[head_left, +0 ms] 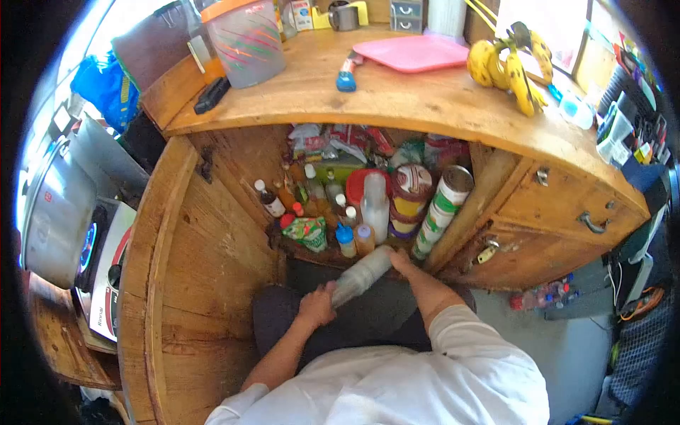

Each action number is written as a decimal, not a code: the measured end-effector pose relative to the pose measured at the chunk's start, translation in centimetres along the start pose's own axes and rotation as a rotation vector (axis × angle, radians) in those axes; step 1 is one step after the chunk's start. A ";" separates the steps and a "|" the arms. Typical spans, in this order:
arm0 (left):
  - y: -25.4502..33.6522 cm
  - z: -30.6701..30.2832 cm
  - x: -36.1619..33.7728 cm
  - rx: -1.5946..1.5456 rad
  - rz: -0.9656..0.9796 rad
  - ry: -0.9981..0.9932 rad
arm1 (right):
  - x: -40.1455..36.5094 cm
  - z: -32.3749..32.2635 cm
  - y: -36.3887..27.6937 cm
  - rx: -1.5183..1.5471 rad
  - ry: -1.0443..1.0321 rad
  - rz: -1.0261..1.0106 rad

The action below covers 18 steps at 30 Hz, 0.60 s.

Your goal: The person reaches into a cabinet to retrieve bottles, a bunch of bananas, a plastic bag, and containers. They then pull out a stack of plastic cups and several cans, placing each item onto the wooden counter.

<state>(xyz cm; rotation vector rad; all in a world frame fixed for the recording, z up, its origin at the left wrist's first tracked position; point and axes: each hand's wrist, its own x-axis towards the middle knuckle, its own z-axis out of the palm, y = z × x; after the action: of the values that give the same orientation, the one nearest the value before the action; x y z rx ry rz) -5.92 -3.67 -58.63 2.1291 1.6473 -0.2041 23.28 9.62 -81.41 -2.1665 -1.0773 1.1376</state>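
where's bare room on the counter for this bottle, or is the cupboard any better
Bare wood lies between the plastic tub and the blue tool, and along the counter front edge below the pink tray toward the bananas. The cupboard is packed with bottles and cans.

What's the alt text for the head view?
Both hands hold a translucent bottle, tilted, before an open wooden cabinet: left hand at its near end, right hand at its far end. The cabinet is crowded with bottles and cans; bananas and a pink tray lie on the counter above.
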 end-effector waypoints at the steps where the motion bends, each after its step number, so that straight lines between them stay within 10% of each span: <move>1: -0.4 0.4 0.0 0.017 0.017 -0.026 | 0.7 1.1 0.8 0.003 0.096 -0.081; 9: -2.8 -2.6 -1.7 -0.160 0.280 0.079 | -4.1 -2.4 -1.6 0.451 -0.402 -0.003; 15: 1.6 -17.7 -8.7 -0.763 0.568 0.906 | -16.4 -10.5 -9.2 0.655 -0.628 -0.133; 18: 5.0 -23.5 -10.4 -0.884 0.764 1.384 | -24.2 -17.4 -16.9 0.639 -0.783 -0.646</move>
<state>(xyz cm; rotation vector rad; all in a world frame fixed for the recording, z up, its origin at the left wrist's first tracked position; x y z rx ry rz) -7.57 -3.91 -32.53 1.8735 0.8065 2.1269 22.14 -0.81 -48.76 -0.7785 -1.3200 1.7113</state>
